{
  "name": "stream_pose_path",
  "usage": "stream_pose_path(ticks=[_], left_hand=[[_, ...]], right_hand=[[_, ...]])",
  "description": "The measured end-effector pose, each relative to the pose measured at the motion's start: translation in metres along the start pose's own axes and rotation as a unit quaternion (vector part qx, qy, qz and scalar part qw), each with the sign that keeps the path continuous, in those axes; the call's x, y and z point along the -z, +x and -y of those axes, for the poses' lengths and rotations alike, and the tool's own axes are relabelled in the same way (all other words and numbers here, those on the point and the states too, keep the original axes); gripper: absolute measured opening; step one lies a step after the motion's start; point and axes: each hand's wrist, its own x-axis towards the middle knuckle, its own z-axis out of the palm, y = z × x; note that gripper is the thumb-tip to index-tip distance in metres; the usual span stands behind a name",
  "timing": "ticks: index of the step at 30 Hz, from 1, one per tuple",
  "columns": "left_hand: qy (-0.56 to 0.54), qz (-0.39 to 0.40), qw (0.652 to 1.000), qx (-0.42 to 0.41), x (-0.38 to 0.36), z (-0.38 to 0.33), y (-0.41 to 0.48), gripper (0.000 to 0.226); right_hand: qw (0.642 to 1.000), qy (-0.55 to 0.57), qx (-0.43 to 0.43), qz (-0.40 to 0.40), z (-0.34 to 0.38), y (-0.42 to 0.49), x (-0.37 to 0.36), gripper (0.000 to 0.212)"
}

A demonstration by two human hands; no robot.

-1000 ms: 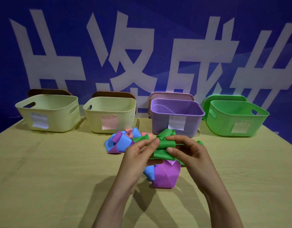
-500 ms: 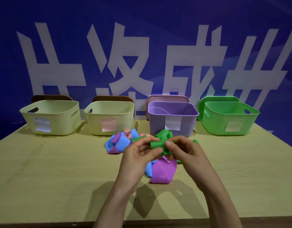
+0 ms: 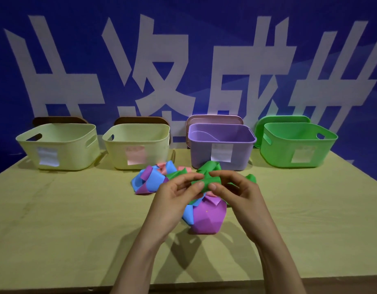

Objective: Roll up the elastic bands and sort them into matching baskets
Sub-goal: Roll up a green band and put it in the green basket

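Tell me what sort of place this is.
Likely a staged demo or recording station, not a home: a wooden table against a blue banner with huge white characters, and a neat row of paper-labelled baskets, from the cream basket at left to the green basket.

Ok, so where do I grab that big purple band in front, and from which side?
I'd pinch the purple band at its puffed-up near end, coming from the front-right. That end bulges free, while a blue band crowds its left side and the left hand and right hand, pinching the green band, cover its far end.
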Motion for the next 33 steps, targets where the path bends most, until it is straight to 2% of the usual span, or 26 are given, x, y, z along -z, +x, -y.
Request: stream_pose_path(ticks=[3,5,9,12,14,17,21,26,29,33], left_hand=[[0.095,0.023,0.995,0.002,0.004,0.012,0.024,0.025],[0.124,0.01,0.992,-0.01,0.003,0.019,0.043,0.029],[0.1,-0.036,0.994,-0.024,-0.002,0.029,0.085,0.025],[0.074,-0.032,0.997,-0.009,-0.005,0.025,0.116,0.023],[0.064,-0.032,0.997,0.009,-0.01,0.015,0.135,0.022],[0.052,-0.027,0.998,0.028,-0.024,-0.011,0.161,0.019],[0.031,-0.005,0.998,0.057,-0.057,-0.054,0.2,0.015],[0.006,0.066,0.993,0.094,-0.121,-0.097,0.249,0.018],[-0.021,0.11,0.987,0.118,-0.158,-0.101,0.278,0.021],[-0.097,0.073,0.977,0.173,-0.208,-0.076,0.31,0.02]], right_hand=[[0.999,0.019,-0.016,-0.031,-0.01,0.021,0.004,0.039],[0.998,0.034,-0.023,-0.053,-0.017,0.038,0.005,0.043],[0.992,0.07,-0.05,-0.091,-0.033,0.083,0.003,0.042],[0.984,0.105,-0.099,-0.107,-0.036,0.115,0.01,0.045],[0.977,0.124,-0.138,-0.104,-0.03,0.134,0.016,0.04],[0.974,0.127,-0.147,-0.114,-0.006,0.159,0.029,0.022],[0.978,0.092,-0.119,-0.146,0.046,0.195,0.058,0.019],[0.975,0.072,-0.104,-0.181,0.099,0.231,0.116,0.017],[0.975,0.029,-0.1,-0.197,0.111,0.247,0.155,0.013],[0.97,0.015,-0.122,-0.21,0.1,0.269,0.206,0.01]])
